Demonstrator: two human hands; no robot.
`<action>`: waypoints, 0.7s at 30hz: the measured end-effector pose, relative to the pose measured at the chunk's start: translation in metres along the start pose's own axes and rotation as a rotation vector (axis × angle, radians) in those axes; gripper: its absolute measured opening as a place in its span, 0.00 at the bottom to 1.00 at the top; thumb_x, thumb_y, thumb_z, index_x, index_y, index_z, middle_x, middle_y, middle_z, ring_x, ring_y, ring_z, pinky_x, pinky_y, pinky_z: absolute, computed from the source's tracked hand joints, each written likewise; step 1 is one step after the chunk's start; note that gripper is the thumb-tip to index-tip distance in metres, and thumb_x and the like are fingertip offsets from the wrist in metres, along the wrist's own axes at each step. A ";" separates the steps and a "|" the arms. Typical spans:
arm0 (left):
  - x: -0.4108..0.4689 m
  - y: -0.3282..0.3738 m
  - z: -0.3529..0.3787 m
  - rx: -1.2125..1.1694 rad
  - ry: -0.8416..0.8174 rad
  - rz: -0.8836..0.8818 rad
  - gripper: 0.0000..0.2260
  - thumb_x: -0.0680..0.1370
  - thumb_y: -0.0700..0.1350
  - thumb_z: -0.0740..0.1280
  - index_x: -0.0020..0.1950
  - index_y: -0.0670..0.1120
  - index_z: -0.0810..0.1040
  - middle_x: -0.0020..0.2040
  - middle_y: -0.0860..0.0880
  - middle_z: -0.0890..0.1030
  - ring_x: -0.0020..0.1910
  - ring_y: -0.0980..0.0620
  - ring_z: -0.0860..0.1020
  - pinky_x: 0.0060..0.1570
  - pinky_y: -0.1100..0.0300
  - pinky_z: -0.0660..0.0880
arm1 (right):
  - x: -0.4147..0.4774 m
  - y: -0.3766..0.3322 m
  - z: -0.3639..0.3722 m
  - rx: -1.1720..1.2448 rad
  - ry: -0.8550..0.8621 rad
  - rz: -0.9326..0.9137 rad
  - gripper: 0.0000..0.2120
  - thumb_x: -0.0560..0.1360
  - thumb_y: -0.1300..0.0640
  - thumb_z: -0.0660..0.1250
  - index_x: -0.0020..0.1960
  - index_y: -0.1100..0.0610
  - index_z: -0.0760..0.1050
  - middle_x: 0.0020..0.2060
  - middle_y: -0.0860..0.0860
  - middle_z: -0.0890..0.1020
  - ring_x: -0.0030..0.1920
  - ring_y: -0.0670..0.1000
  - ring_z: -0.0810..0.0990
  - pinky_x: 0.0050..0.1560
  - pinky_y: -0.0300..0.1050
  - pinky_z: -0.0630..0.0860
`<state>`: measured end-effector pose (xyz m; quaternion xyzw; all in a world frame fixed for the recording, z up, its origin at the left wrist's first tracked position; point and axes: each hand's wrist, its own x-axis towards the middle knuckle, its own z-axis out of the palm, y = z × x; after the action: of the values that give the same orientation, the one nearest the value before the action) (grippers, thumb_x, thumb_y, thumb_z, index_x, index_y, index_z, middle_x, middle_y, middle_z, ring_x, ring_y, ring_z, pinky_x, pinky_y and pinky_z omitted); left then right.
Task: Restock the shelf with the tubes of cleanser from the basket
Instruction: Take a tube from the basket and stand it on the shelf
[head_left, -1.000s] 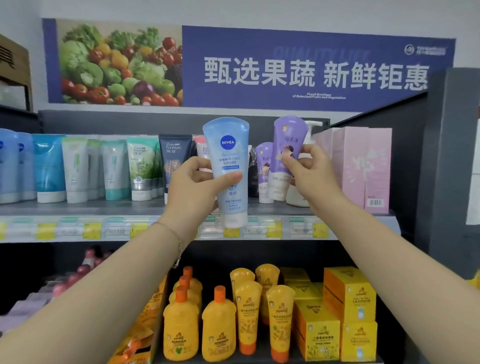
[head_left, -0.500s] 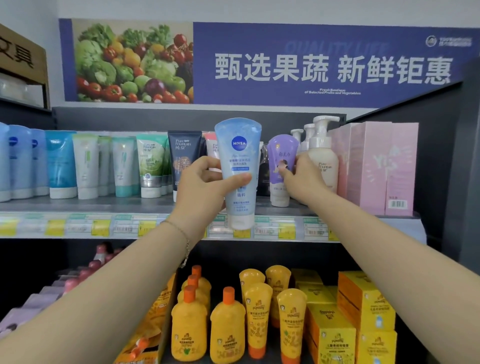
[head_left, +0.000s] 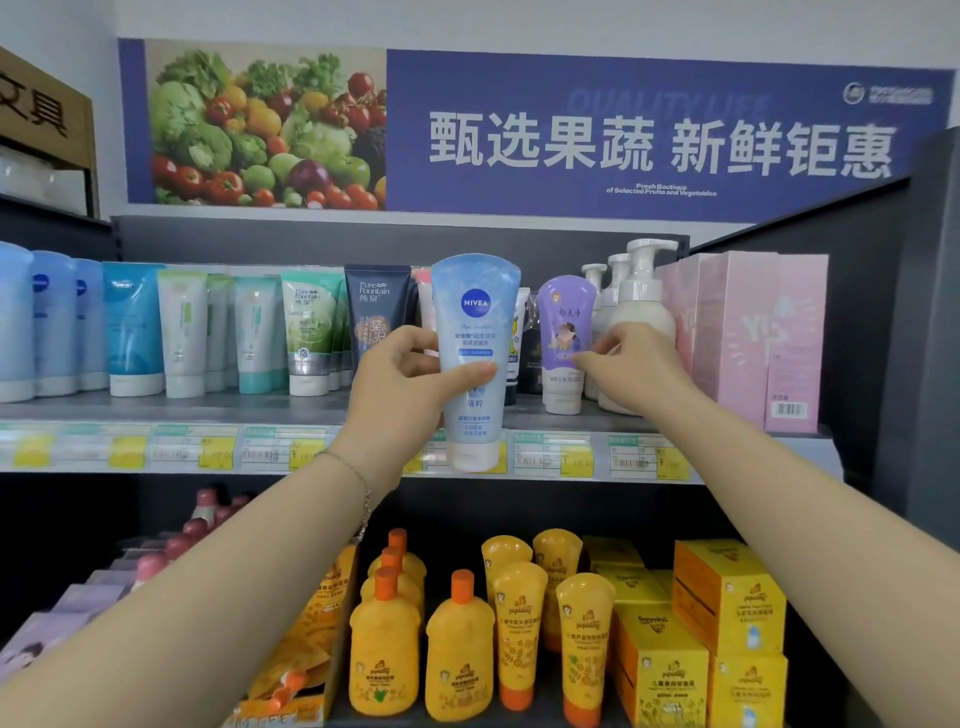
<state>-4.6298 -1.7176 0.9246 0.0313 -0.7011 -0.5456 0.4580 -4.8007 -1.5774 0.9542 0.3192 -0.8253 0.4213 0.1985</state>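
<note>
The small purple plastic tube (head_left: 563, 322), which a second ago was raised in the right hand (head_left: 644, 369), now stands cap-down on the grey metal shelf (head_left: 156, 410), and that hand has loosened. Its thumb tip touches the tube's right edge, and the other fingers are loosely bent just beside it, not wrapped round it. The left hand (head_left: 400, 384) has stayed put and grips the pale blue Nivea cleanser tube (head_left: 475, 312) at its middle, thumb across the front and fingers curled behind. This tube is upright with its white cap down, held in front of the shelf's edge, its cap hanging before the strip of yellow and white price labels (head_left: 218, 452), so it is not on the shelf. A thin chain bracelet (head_left: 358, 478) circles the left wrist. The purple tube stands just left of the white pump bottles (head_left: 641, 306), with tall pink cardboard boxes (head_left: 748, 332) further right. To the left of the blue tube stand a dark navy tube (head_left: 376, 306), a green and white tube (head_left: 309, 332) and a row of more tubes in white, teal and blue. On the level below stand orange-capped yellow bottles (head_left: 384, 654) and yellow boxes (head_left: 727, 592). Above hangs a blue banner with white lettering and a picture of vegetables (head_left: 649, 145)
</note>
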 end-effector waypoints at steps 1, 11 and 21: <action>0.000 0.000 -0.002 0.003 0.003 -0.001 0.13 0.70 0.44 0.76 0.48 0.47 0.75 0.38 0.59 0.84 0.37 0.62 0.83 0.28 0.69 0.75 | -0.003 0.001 0.000 -0.007 0.018 -0.032 0.12 0.76 0.53 0.66 0.44 0.62 0.78 0.41 0.58 0.81 0.45 0.60 0.80 0.47 0.51 0.76; -0.009 -0.001 -0.017 0.073 0.061 -0.023 0.11 0.71 0.46 0.75 0.47 0.52 0.74 0.42 0.56 0.82 0.36 0.64 0.82 0.31 0.68 0.75 | -0.042 -0.028 0.020 -0.110 0.017 -0.629 0.04 0.77 0.54 0.64 0.44 0.52 0.75 0.39 0.46 0.78 0.40 0.48 0.77 0.40 0.45 0.75; -0.021 0.003 -0.065 0.138 0.179 -0.039 0.17 0.70 0.46 0.77 0.51 0.52 0.71 0.44 0.55 0.82 0.40 0.61 0.83 0.35 0.63 0.77 | -0.079 -0.072 0.078 0.224 -0.209 -0.619 0.14 0.78 0.51 0.66 0.62 0.54 0.76 0.41 0.41 0.78 0.41 0.43 0.78 0.43 0.44 0.78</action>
<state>-4.5720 -1.7531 0.9137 0.1252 -0.6924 -0.5000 0.5049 -4.6990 -1.6444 0.9040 0.6155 -0.6539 0.3943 0.1950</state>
